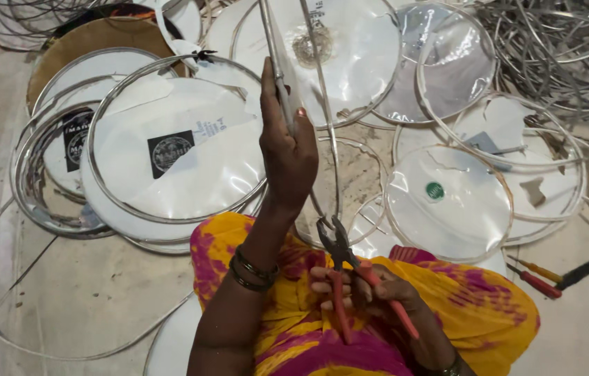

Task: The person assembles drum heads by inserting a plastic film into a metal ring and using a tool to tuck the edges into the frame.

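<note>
Left hand (287,150) clenches thin, springy silver metal hoop (329,125) (light, likely slippery), right hand (371,292) grasps red-handled pliers (350,268) biting its lower edge.

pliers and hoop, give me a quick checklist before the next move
1. Left hand gripping the hoop: ok, fingers wrapped round the rim.
2. Right hand on the pliers: ok, both red handles held.
3. Pliers biting the hoop: cannot tell, the jaws sit at the hoop's lower edge but contact is unclear.
4. Hoop free of the drum skins behind it: ok, lifted above them.
5. Spare tools in reach: ok, on the floor to the right.
</note>
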